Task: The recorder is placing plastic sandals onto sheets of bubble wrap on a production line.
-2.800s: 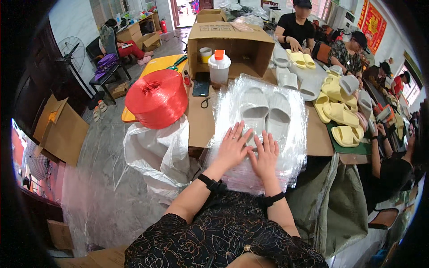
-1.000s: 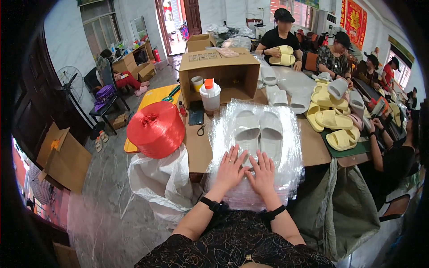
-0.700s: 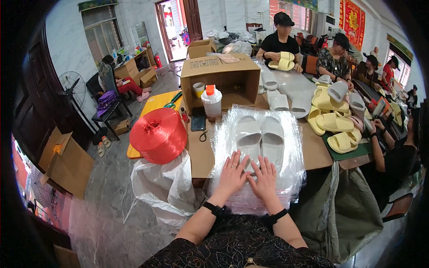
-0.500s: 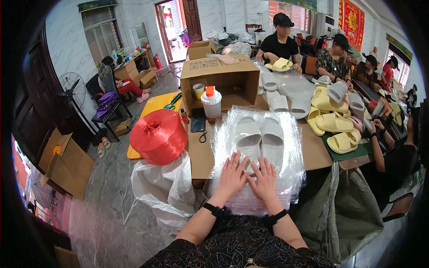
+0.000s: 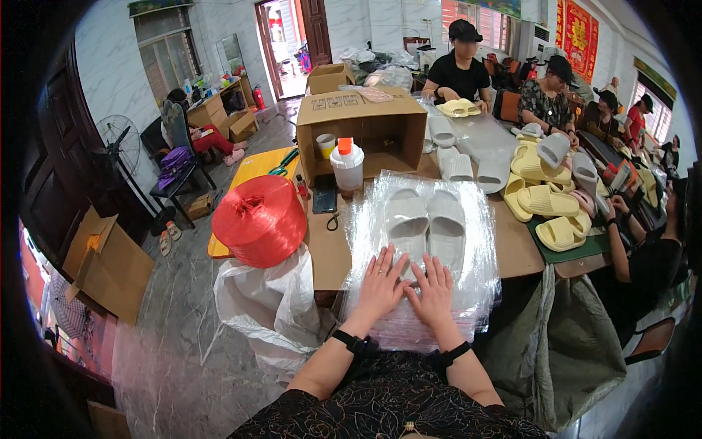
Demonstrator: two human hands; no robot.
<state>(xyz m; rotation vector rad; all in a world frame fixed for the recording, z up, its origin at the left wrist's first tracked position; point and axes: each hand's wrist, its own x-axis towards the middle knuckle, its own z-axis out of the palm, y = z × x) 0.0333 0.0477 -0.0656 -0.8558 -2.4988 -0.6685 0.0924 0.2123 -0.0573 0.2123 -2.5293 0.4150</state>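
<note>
A pair of light grey slide sandals (image 5: 427,223) lies side by side on a stack of clear plastic bags (image 5: 479,241) at the table's front edge. Whether the sandals are inside the top bag or on it, I cannot tell. My left hand (image 5: 379,285) lies flat over the near end of the left sandal, fingers spread. Beside it, my right hand (image 5: 433,293) rests flat at the heel of the right sandal. The thumbs nearly meet between them. Neither hand grips anything.
Left of the bags are a large roll of red plastic twine (image 5: 260,222), a phone (image 5: 325,194) and green-handled scissors (image 5: 284,164). Behind stand a white bottle (image 5: 346,168) and an open cardboard box (image 5: 391,121). Yellow slides (image 5: 545,201) are piled right, near several co-workers.
My hands stay in the same place on the sandals and bags. The view has shifted very slightly. The co-worker across the table has moved their hands a little around a yellow slide.
</note>
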